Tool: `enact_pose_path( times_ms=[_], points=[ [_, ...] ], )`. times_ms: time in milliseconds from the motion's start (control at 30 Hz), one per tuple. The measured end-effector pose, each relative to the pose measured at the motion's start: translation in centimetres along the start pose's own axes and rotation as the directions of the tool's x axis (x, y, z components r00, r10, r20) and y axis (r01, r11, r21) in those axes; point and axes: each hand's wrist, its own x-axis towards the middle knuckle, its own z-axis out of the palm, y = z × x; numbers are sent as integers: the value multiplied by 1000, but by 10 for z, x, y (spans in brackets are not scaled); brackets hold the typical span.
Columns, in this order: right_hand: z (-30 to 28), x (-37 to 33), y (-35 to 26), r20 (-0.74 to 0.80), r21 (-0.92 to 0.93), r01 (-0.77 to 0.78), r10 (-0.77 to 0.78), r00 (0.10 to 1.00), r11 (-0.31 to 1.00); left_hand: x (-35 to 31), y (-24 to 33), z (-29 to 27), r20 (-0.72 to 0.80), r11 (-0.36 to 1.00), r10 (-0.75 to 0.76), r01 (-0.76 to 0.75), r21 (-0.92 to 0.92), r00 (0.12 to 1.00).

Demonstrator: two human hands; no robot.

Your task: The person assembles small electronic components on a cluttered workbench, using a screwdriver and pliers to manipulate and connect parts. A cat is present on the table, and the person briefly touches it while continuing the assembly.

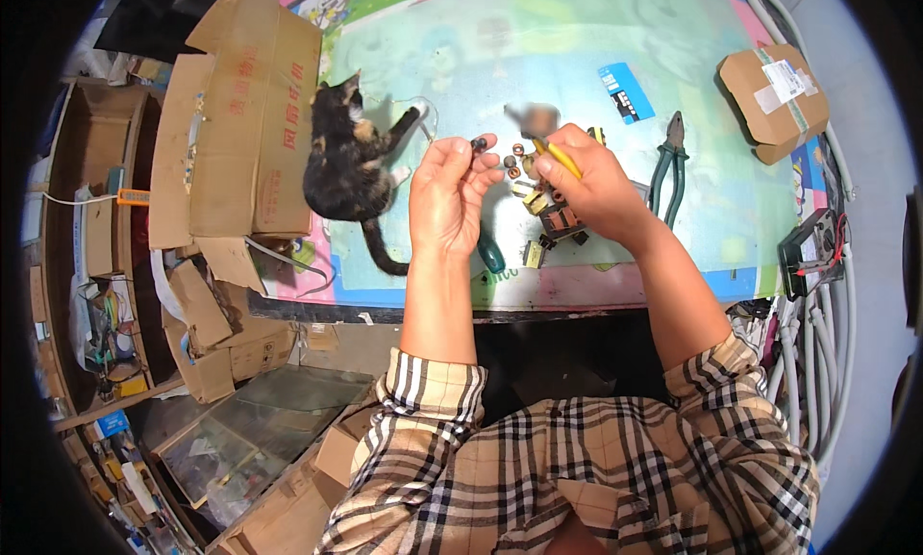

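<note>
My left hand [450, 185] pinches a small dark component [478, 145] between thumb and fingers. In my right hand [601, 185] is a yellow-handled tool [563, 159], gripped with its head pointing up and left; that head is smeared by motion, so its kind is unclear. Below and between my hands lie several small transformers [536, 203] and copper-wound coils [518, 150], partly covered by my right hand. A green screwdriver handle [491, 255] rests beside my left wrist, its shaft hidden. Green-handled pliers [668, 165] lie to the right of my right hand.
A dark, mottled cat [346, 156] sits left of my left hand, one foreleg stretched toward a thin wire. Behind it stands a large cardboard box [231, 122]. A blue card [626, 93], a flattened carton [774, 108] and a multimeter [813, 252] are on the right.
</note>
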Motion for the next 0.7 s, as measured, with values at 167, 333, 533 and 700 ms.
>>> enact_pose_path(
  times_ms=[167, 333, 533, 700],
  points=[
    [11, -4, -5, -69, -448, 278, -343, 937, 850, -3, 2, 1, -51, 965, 177, -163, 205, 983],
    [14, -9, -5, -37, -574, 266, -350, 936, 775, -10, -1, 7, -58, 880, 314, -268, 393, 948],
    [15, -10, -9, -58, -528, 260, -339, 939, 809, -14, -2, 18, -90, 867, 343, -278, 414, 935],
    [15, -11, -7, -36, -540, 230, -295, 955, 809, -14, -5, 20, -71, 806, 429, -346, 481, 901]
  ],
)
